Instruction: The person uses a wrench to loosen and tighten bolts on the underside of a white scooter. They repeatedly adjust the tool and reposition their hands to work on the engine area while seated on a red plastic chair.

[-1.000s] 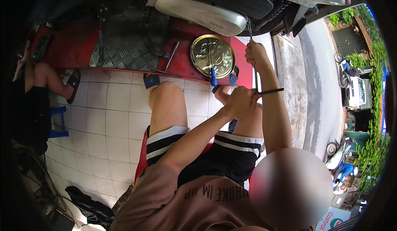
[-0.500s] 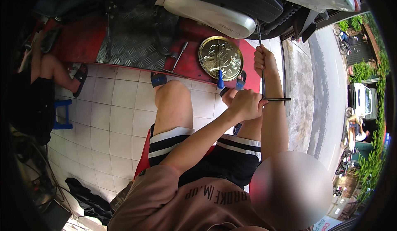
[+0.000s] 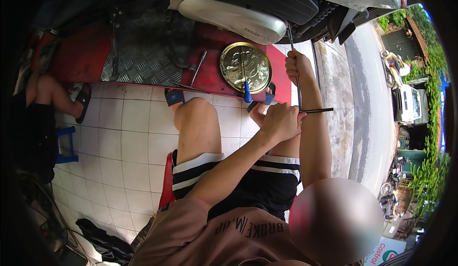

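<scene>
My left hand (image 3: 282, 121) is closed around one end of the crossbar of a long T-handle wrench (image 3: 317, 110); the bar's dark other end sticks out to the right, across my right forearm. Higher up, my right hand (image 3: 299, 65) wraps round the wrench's thin shaft. The shaft's far end reaches the underside of a motorbike (image 3: 291, 13), beside its silver side cover (image 3: 234, 20). Whether the tip sits on a fastener is too small to tell. Left of my hands, a round gold tray (image 3: 230, 73) holds a blue-handled screwdriver (image 3: 247, 93).
A metal hand tool (image 3: 198, 69) lies on the red work platform (image 3: 207, 77), left of the tray. At far left a person (image 3: 38, 123) sits near a blue stool (image 3: 67, 144). White floor tiles (image 3: 133, 123) spread below the platform; a street (image 3: 365, 123) runs along the right.
The view has shifted, so the motorbike, tray and platform appear a little farther left. Both hands keep their hold on the T-handle wrench, and its crossbar tilts slightly differently.
</scene>
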Demonstrator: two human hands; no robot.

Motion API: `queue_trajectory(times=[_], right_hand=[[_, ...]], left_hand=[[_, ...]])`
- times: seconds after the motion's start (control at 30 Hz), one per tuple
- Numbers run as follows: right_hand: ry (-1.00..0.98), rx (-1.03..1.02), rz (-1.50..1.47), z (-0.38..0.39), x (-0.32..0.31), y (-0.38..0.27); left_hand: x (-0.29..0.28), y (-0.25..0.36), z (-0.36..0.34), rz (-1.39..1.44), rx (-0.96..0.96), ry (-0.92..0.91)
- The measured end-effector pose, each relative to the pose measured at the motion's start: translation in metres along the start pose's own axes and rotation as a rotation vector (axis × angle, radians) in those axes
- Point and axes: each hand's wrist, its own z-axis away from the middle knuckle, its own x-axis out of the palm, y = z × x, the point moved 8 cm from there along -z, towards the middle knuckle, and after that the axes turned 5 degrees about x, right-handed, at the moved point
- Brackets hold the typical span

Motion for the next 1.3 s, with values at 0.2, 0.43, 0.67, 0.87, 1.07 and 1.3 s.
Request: queue_trajectory(times=[0.2,0.43,0.67,0.87,1.07,1.3], right_hand=[[0.186,-0.070,0.347,0.004,-0.002,-0.009],[0.319,-0.114,0.593,-0.001,-0.012,-0.015],[0.695,-0.483,1.549,-0.023,-0.013,-0.026],[0.659,-0.217,1.231,0.003,0.024,-0.039],[0.145,-0.020,0.245,-0.003,0.010,-0.017],[0.177,-0.076,0.314,-0.001,0.018,-0.020]], left_hand=[[0.040,-0.023,0.002,0.237,0.008,0.067],[0.039,-0.015,0.002,0.409,0.057,0.156],[0.048,-0.029,0.015,0.630,0.137,0.357],[0.025,-0.023,0.004,0.539,0.029,0.296],[0.019,-0.014,0.002,0.729,0.051,0.347],[0.069,-0.030,-0.002,1.193,0.071,0.527]])
